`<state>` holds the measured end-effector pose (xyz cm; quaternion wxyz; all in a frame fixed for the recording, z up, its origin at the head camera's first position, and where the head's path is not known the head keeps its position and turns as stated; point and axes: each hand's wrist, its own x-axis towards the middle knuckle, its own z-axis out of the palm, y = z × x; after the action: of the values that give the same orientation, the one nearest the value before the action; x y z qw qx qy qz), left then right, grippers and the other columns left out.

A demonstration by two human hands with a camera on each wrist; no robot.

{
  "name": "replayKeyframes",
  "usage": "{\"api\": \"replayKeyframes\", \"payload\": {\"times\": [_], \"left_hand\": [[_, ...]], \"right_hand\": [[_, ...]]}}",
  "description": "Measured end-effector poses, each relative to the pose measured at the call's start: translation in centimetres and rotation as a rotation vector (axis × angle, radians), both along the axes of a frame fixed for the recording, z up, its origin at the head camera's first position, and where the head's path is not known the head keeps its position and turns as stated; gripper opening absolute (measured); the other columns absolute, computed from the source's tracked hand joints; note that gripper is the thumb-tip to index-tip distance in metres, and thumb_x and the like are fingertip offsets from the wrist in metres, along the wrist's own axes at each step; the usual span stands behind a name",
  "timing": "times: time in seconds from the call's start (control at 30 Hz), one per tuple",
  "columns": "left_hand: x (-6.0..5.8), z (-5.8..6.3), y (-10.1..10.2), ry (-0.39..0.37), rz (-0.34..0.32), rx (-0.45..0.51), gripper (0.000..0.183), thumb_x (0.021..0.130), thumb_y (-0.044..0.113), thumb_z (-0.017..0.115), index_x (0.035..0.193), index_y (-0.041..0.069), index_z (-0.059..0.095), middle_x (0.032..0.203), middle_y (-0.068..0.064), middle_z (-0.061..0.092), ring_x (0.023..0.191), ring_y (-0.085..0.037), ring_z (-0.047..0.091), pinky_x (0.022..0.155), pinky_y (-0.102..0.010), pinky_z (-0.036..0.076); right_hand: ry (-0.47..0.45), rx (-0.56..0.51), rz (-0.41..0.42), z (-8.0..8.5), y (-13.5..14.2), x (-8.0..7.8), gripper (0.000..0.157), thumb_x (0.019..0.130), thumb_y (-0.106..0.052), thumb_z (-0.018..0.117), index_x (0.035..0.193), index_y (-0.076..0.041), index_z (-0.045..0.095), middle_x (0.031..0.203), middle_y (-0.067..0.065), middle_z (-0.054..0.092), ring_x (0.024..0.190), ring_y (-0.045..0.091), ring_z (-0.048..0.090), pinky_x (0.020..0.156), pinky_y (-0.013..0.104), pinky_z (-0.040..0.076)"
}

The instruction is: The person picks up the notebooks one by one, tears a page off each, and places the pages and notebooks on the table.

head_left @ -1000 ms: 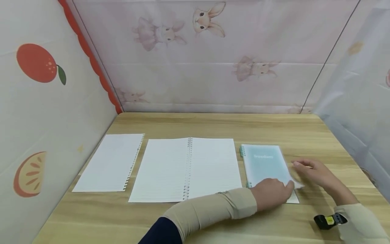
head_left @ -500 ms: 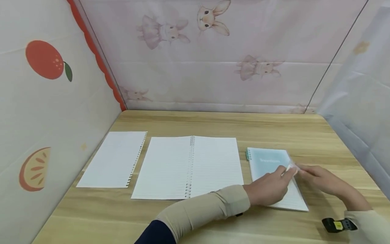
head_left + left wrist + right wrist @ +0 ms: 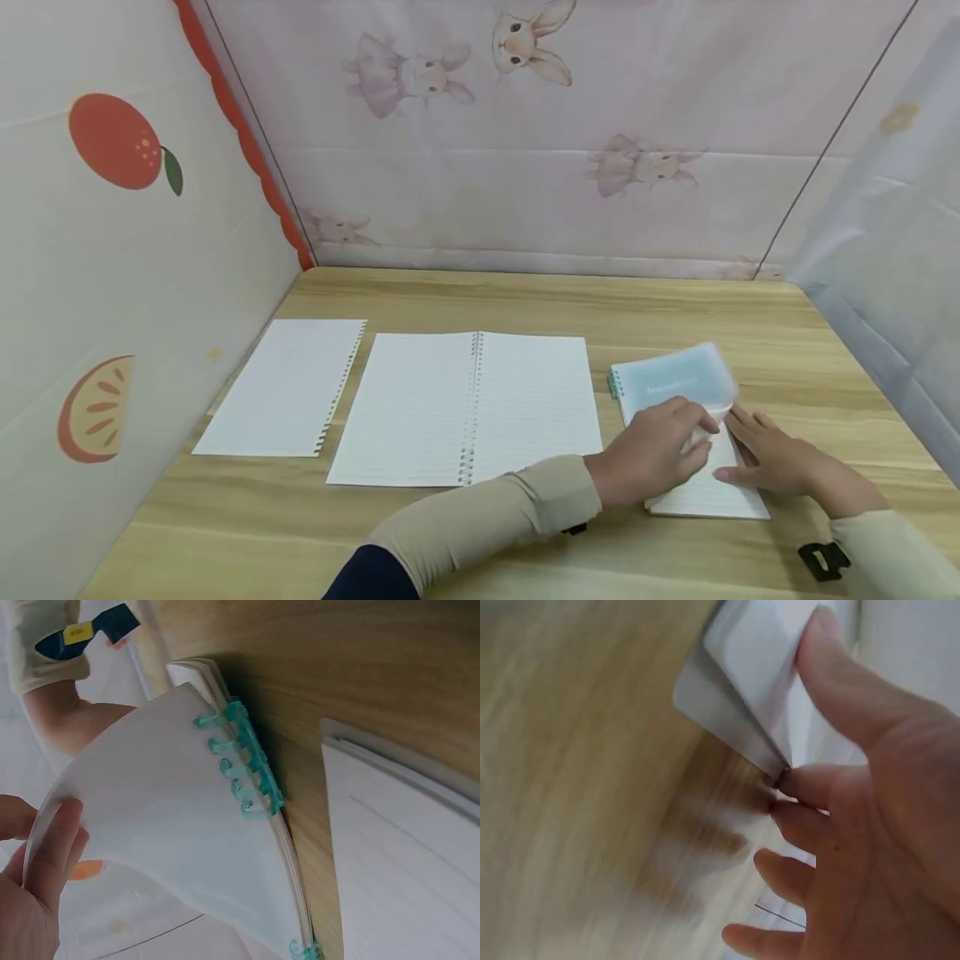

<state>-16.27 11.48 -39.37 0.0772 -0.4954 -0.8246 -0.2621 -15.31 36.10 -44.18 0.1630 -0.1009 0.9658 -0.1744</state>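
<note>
A small spiral notebook [image 3: 708, 493] with ruled pages lies at the right of the table. My left hand [image 3: 648, 454] holds its pale teal cover [image 3: 678, 377], which curls up off the pages toward the far side. In the left wrist view the fingers pinch the bent edge of the cover [image 3: 172, 787], and teal binding rings [image 3: 255, 761] run along the spine. My right hand [image 3: 783, 467] rests at the notebook's right edge, its thumb over the exposed page. The right wrist view has the index fingertip at the edge and the other fingers [image 3: 784, 877] spread.
A larger spiral notebook [image 3: 536, 400] lies spread in the middle, under the left forearm's near side. Left of it is a loose sheet [image 3: 281, 392] with a torn perforated edge. Printed cloth walls [image 3: 465, 208] border the wooden table [image 3: 540, 304] behind and at both sides.
The teal cover, lifted at its near right corner earlier, now bends farther back, exposing ruled page. The right hand left the cover's corner and settled on the notebook's right edge.
</note>
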Motion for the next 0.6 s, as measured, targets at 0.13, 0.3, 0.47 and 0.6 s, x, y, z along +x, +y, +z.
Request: {"api": "replayKeyframes", "payload": {"times": [0.13,0.3,0.47,0.6], "left_hand": [[-0.2,0.8,-2.0,-0.07,-0.008,0.081,0.032,0.091,0.008,0.059,0.122,0.011,0.057,0.096,0.003,0.057,0.073,0.002,0.041,0.059,-0.002,0.035],[-0.3,1.7,-5.5,-0.153,0.003,0.084,0.048,0.086,0.007,0.062,0.133,0.013,0.057,0.088,0.002,0.051,0.067,-0.003,0.04,0.052,-0.006,0.035],[-0.5,1.8,-8.4,-0.269,0.044,0.06,0.038,0.085,0.008,0.065,0.123,0.003,0.063,0.096,-0.002,0.058,0.075,-0.001,0.051,0.062,-0.006,0.042],[-0.7,1.3,-9.6,-0.352,0.082,-0.019,0.033,0.086,0.018,0.07,0.115,0.002,0.065,0.092,0.002,0.06,0.077,-0.001,0.053,0.066,-0.008,0.042]], "right_hand": [[0.038,-0.008,0.039,-0.2,0.1,0.0,0.102,0.083,-0.045,0.069,0.151,0.004,0.011,0.149,0.038,0.011,0.126,0.069,0.01,0.088,0.081,0.02],[0.047,0.056,0.059,-0.1,0.4,-0.2,0.097,0.081,-0.049,0.068,0.153,-0.007,0.017,0.149,0.034,0.018,0.128,0.066,0.013,0.084,0.082,0.022],[0.051,0.068,0.036,0.0,1.4,-0.2,0.098,0.079,-0.047,0.071,0.148,0.004,0.023,0.146,0.037,0.021,0.127,0.065,0.015,0.088,0.079,0.023],[0.059,0.048,0.035,-0.3,3.0,0.0,0.097,0.079,-0.039,0.073,0.145,0.011,0.022,0.143,0.04,0.022,0.123,0.068,0.016,0.09,0.078,0.022]]}}
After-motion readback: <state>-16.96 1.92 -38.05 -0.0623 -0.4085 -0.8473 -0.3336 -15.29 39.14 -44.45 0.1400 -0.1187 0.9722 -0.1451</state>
